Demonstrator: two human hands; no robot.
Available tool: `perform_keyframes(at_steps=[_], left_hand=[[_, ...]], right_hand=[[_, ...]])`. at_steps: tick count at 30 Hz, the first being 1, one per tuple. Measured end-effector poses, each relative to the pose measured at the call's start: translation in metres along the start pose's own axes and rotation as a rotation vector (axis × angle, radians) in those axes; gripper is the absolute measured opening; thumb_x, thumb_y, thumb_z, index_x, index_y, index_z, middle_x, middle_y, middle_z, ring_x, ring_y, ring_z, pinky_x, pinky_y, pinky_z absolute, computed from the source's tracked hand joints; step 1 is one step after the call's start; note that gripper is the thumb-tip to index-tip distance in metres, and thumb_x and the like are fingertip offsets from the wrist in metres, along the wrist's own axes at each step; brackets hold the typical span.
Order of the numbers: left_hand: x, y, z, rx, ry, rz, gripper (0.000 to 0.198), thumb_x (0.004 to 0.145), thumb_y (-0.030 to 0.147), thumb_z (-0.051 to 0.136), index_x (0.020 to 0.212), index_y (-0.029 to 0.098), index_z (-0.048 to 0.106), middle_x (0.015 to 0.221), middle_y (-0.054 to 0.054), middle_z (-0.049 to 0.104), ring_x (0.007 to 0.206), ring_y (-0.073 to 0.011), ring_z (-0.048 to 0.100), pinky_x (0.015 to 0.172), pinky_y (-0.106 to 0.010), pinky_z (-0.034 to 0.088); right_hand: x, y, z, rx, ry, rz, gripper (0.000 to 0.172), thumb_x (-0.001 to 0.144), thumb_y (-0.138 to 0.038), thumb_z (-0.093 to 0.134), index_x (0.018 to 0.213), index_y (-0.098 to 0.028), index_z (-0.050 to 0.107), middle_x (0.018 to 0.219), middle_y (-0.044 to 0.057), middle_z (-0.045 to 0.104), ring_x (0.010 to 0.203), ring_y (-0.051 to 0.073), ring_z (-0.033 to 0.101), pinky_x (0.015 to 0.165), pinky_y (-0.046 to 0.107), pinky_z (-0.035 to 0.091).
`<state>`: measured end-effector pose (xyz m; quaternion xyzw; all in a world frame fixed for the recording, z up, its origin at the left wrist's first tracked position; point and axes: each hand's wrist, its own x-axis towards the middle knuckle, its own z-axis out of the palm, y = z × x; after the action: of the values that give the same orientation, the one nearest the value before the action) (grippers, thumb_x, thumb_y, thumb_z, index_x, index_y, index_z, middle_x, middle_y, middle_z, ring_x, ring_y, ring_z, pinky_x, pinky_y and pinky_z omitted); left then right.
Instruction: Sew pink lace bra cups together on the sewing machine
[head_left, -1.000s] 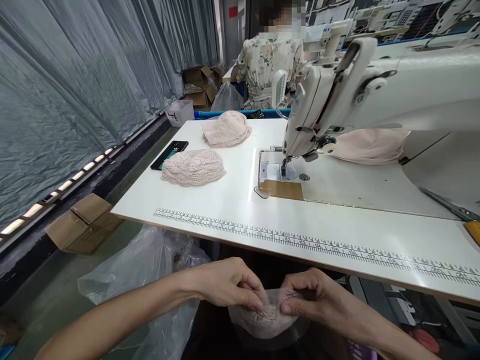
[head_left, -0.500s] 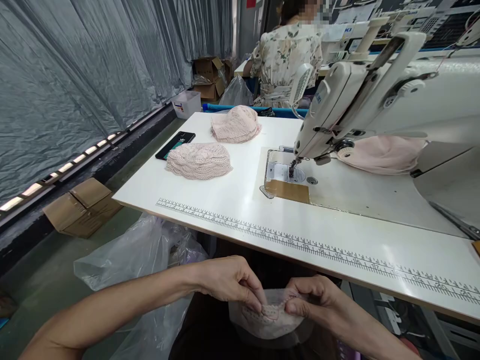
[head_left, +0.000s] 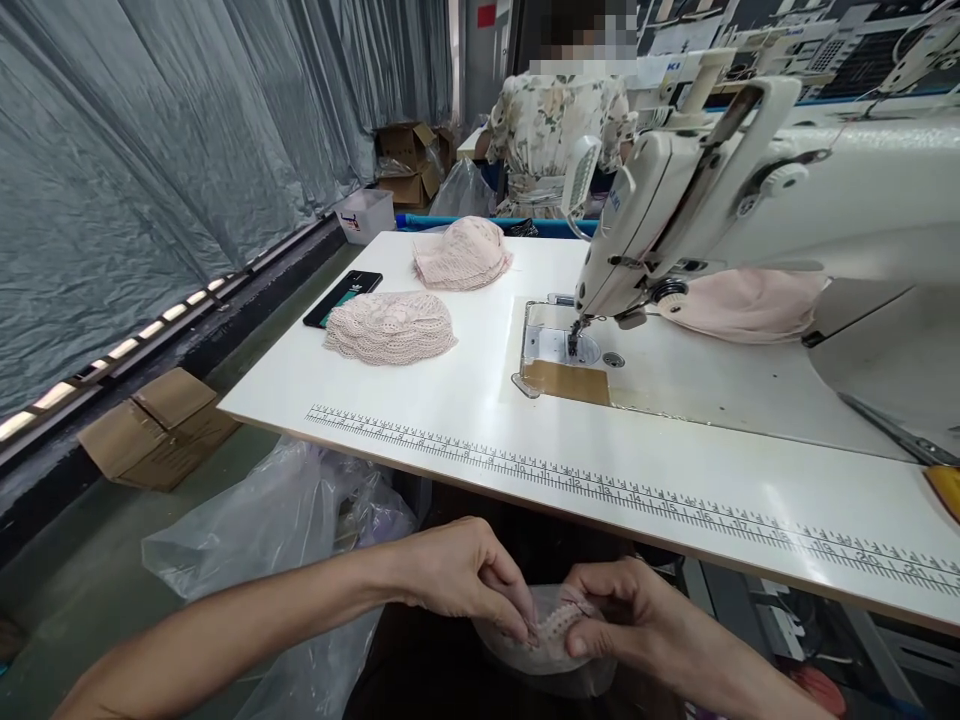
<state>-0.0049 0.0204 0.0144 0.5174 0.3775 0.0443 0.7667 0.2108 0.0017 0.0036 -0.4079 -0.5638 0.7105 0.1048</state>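
Observation:
Between my two hands, below the table's front edge, is a sheer pale fabric piece (head_left: 551,655) with a pink lace edge. My left hand (head_left: 480,585) pinches that edge between thumb and fingertips. On the other side, my right hand (head_left: 619,610) grips the same piece, thumb on top. A lace stack (head_left: 390,328) of pale pink scalloped pieces lies on the white table (head_left: 450,400). Behind it sits a second pink pile (head_left: 463,253), cup-shaped.
A white sewing machine (head_left: 675,210) stands on the right, with pink fabric (head_left: 746,305) under its arm. Scissors (head_left: 896,430) lie near the right edge. A black phone (head_left: 343,297) rests beside the lace stack. Plastic bags (head_left: 255,520) hang at left. A person (head_left: 559,135) sits ahead.
My left fingertips have shifted slightly down along the lace edge, and the edge between my hands now slants. The whole view has turned slightly to the right.

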Motion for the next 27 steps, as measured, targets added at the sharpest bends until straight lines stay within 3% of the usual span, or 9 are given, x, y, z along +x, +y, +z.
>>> perform_keyframes(at_steps=[10,27], left_hand=[[-0.0008,0.0044,-0.0008,0.054,0.000,-0.023,0.032,0.060,0.044,0.076,0.079,0.018,0.073,0.071,-0.001,0.070,0.075,-0.0169,0.066,0.075,-0.025,0.051],[-0.0012,0.0007,-0.0042,0.117,0.069,-0.032,0.031,0.057,0.038,0.078,0.078,0.015,0.073,0.070,-0.003,0.070,0.071,-0.0170,0.065,0.069,-0.023,0.050]], right_hand=[[0.0024,-0.0040,0.0010,-0.002,-0.015,-0.027,0.038,0.073,-0.049,0.066,0.066,-0.013,0.060,0.059,-0.003,0.044,0.057,0.009,0.035,0.052,0.021,0.026],[0.0023,-0.0030,0.0009,0.098,0.002,-0.005,0.033,0.068,-0.042,0.072,0.069,-0.013,0.056,0.061,-0.003,0.049,0.057,0.008,0.042,0.053,0.020,0.030]])
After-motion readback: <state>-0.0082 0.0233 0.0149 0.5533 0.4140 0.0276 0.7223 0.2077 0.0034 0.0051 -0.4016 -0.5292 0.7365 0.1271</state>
